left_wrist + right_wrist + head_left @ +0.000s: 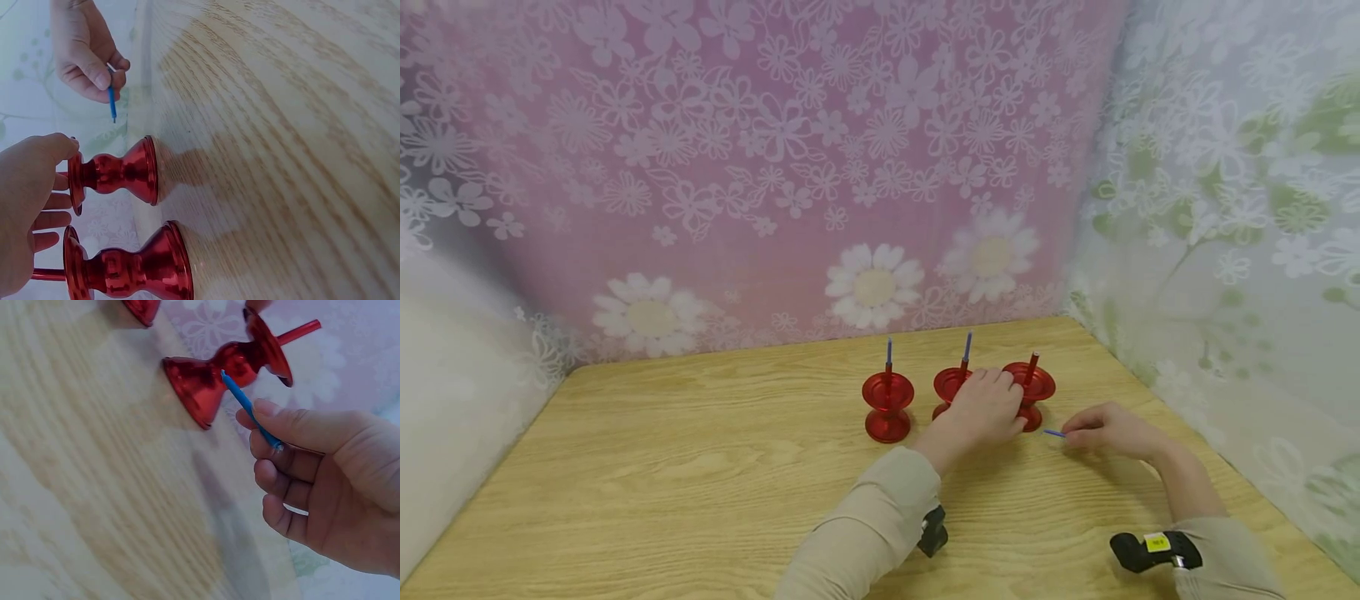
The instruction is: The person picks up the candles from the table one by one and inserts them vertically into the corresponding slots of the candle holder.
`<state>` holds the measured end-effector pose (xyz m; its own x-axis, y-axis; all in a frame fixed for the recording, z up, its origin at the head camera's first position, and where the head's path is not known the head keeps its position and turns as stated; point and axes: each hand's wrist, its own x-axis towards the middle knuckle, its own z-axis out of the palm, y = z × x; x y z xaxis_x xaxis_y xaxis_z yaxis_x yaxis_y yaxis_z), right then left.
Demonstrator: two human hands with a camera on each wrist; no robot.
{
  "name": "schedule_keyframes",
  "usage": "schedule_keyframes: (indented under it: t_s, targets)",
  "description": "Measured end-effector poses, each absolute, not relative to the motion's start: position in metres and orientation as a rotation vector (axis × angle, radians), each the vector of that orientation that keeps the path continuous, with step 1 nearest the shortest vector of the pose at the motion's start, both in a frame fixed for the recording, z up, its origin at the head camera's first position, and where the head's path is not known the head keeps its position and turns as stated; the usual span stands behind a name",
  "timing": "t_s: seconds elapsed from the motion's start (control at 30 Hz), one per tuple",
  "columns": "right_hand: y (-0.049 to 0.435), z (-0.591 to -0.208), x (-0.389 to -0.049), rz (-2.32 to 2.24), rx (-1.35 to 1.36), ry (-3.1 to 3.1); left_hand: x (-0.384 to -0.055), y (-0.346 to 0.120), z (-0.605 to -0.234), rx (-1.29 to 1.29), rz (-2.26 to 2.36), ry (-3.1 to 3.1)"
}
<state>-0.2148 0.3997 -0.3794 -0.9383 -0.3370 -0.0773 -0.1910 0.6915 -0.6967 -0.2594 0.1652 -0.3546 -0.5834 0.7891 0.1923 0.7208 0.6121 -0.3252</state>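
Observation:
Three shiny red candle holders stand in a row on the table. A blue candle rises from the tube of the left holder (887, 425), and another from the middle holder (949, 383). The right holder (1037, 385) has a bare red tube. My left hand (987, 404) reaches past the middle holder and grips the right one by its dish rim, thumb and fingers on either side in the left wrist view. Just to the right, my right hand (1112, 429) pinches a thin blue candle (240, 397) between thumb and fingertips, its wick end pointing toward the right holder.
The wood-grain table (700, 483) ends at a pink floral backdrop (760, 208) behind the holders. A white and green floral sheet (1225, 250) borders it on the right. Both wrists carry black camera mounts.

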Motion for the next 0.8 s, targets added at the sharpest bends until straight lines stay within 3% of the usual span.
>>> schedule_keyframes:
  t_s: [0.8]
  targets:
    - [0.413,-0.339,-0.208,-1.136,-0.199,2.901,-0.261,0.165,-0.355,-1.235,0.288,-2.536]
